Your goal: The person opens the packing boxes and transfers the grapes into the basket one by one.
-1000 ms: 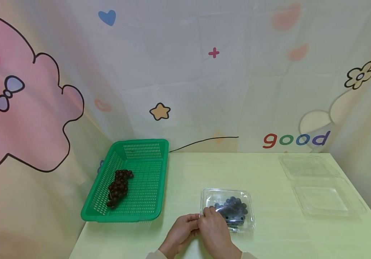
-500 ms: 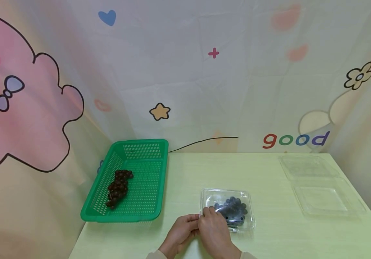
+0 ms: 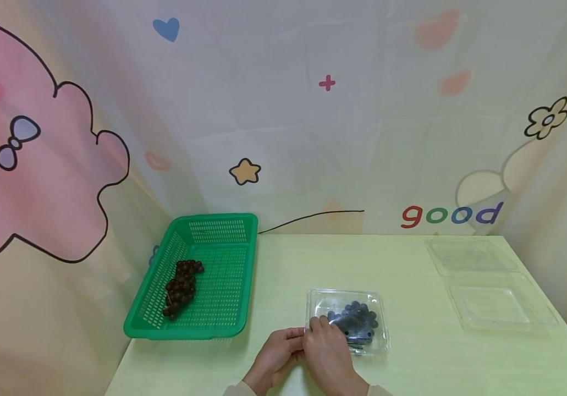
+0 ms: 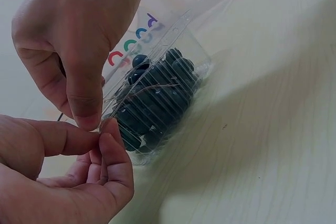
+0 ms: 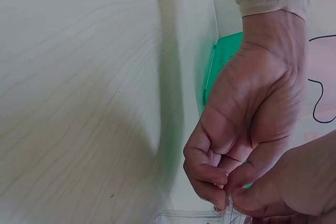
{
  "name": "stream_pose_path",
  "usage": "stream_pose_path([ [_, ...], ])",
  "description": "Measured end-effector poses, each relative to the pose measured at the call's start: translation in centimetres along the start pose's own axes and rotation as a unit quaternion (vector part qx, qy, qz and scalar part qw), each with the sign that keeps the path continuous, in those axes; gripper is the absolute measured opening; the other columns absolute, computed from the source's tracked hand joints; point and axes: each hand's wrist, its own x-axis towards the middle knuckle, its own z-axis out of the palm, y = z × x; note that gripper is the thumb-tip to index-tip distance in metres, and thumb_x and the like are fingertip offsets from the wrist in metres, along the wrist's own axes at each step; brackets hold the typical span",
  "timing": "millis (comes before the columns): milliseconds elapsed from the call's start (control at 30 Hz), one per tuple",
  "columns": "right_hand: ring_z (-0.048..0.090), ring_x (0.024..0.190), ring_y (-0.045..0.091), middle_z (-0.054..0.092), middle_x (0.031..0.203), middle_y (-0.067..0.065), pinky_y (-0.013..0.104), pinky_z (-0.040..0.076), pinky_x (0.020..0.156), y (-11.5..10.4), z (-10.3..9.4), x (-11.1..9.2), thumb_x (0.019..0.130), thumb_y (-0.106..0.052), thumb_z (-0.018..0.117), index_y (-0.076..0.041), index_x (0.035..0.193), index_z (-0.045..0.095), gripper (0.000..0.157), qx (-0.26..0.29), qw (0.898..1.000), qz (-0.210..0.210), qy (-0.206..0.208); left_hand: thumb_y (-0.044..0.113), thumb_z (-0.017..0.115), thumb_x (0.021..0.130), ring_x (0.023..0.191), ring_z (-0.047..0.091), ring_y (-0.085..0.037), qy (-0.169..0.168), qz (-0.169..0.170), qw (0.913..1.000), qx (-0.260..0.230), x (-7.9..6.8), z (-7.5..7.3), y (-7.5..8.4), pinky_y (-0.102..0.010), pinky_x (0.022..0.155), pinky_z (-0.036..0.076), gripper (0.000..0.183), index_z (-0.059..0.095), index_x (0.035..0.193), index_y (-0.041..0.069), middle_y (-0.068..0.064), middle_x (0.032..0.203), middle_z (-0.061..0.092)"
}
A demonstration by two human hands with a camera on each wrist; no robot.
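Note:
A clear plastic clamshell box stands near the table's front edge, its lid down over a bunch of dark grapes. At its near left corner my left hand pinches the rim between thumb and bent forefinger. My right hand lies over that corner, fingers bent down onto the edge. In the left wrist view, the thumb tip of the right hand meets the left fingertips at the rim. The right wrist view shows the left palm with its fingers curled at the rim; the right fingertips are partly hidden.
To the left is a green basket with a bunch of dark reddish grapes inside. An opened clear clamshell box lies on the right of the pale table. A printed curtain hangs behind.
Both hands and the box keep their places. Only the head view has tilted very slightly.

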Motion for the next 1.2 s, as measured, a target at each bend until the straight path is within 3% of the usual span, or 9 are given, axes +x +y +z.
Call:
stream_pose_path([
  [467,0.051,0.070,0.021,0.048,0.071,0.003,0.030,0.042,0.055,0.29,0.03,-0.07,0.067,-0.002,0.080,-0.005,0.069,0.070,0.011,0.010,1.000,-0.002,0.009,0.000,0.066,0.098,0.080,0.061,-0.010,0.011,-0.020,0.9997,0.006,0.39,0.07,0.03,-0.022,0.072,0.054,0.022,0.069,0.115,-0.012,-0.004,0.094,0.071],
  [933,0.054,0.078,0.023,0.052,0.081,0.005,0.033,0.045,0.058,0.25,-0.42,-0.14,0.074,-0.002,0.078,-0.003,0.076,0.068,0.010,0.036,0.999,0.014,-0.012,0.001,0.064,0.099,0.079,0.060,-0.011,0.023,-0.055,0.9982,-0.003,0.35,-0.12,0.34,-0.023,0.071,0.053,0.022,0.068,0.118,-0.008,-0.006,0.094,0.070],
  [1200,0.055,0.086,0.024,0.053,0.086,0.006,0.035,0.048,0.066,-0.12,-0.79,-0.21,0.081,-0.005,0.079,-0.004,0.083,0.069,0.011,0.027,0.998,0.027,-0.052,0.003,0.060,0.099,0.083,0.058,-0.013,0.019,-0.056,0.9980,-0.022,0.47,-0.17,0.03,-0.025,0.073,0.052,0.021,0.065,0.117,-0.006,-0.006,0.096,0.067],
])
